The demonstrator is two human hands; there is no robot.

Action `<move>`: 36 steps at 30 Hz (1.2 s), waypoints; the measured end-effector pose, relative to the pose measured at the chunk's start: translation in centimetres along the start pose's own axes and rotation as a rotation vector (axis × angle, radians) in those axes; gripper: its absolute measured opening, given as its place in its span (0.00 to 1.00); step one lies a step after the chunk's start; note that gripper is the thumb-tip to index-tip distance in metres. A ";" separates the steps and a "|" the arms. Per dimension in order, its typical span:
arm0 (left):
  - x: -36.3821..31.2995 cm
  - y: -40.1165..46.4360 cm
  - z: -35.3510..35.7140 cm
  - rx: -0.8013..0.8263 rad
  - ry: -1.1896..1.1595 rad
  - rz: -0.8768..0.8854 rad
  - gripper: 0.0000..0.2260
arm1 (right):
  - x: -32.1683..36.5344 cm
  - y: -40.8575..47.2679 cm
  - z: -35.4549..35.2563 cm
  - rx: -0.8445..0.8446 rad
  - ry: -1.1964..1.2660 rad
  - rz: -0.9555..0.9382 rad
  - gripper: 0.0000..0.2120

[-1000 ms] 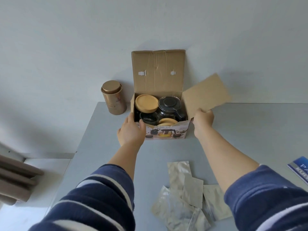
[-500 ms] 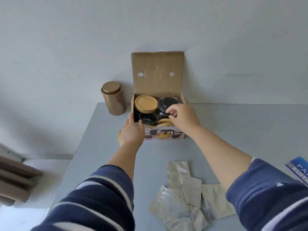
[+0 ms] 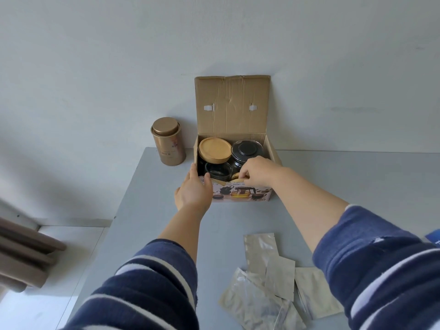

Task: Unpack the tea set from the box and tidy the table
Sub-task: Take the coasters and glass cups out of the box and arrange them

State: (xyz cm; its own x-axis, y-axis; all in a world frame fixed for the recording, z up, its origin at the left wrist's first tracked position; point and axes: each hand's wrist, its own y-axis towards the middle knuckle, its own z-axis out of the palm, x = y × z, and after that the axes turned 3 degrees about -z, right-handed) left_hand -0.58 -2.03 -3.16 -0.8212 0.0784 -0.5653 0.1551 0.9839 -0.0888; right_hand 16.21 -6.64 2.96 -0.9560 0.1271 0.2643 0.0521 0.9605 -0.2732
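We had the cardboard box [image 3: 240,148] standing open at the far edge of the grey table [image 3: 357,182], its lid flap upright against the wall, and the tea set sat inside it: a bamboo-lidded jar [image 3: 214,148] at the back left, a glass teapot [image 3: 247,151] with a dark lid at the back right, a glass cup [image 3: 217,171] in front. Our left hand [image 3: 194,191] braced the box's near left corner, fingers spread flat against the cardboard. Our right hand [image 3: 257,171] reached into the front right, fingertips pinched on what looked like a small bamboo lid or coaster [image 3: 237,176]. We judged the glass pieces fragile, smooth and closely packed, best lifted straight up by body or handle, and the bamboo piece light and stiff. A gold tea tin [image 3: 168,141] stood just left of the box, and foil pouches [image 3: 273,282] lay scattered on the table near us, where we might set things down.
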 end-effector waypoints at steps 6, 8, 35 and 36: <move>0.0 0.0 -0.1 0.002 0.018 0.000 0.25 | -1.2 -0.6 -0.4 -0.068 0.159 0.001 0.09; 0.0 0.1 0.0 0.003 0.021 -0.001 0.25 | -1.2 -0.6 -0.3 -0.078 0.138 -0.018 0.09; -0.1 -0.3 -1.1 -0.003 -0.071 0.056 0.19 | 1.7 1.7 -1.3 0.163 -0.386 -0.134 0.11; -0.2 -0.3 -1.1 0.000 -0.068 0.052 0.19 | 1.6 1.5 -1.3 0.137 -0.385 -0.154 0.12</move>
State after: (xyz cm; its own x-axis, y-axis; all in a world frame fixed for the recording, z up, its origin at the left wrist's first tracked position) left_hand -1.10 -2.15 -2.15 -0.7727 0.1182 -0.6237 0.1967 0.9787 -0.0582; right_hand 15.16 -4.71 4.17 -0.9888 -0.1418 -0.0455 -0.1136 0.9159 -0.3850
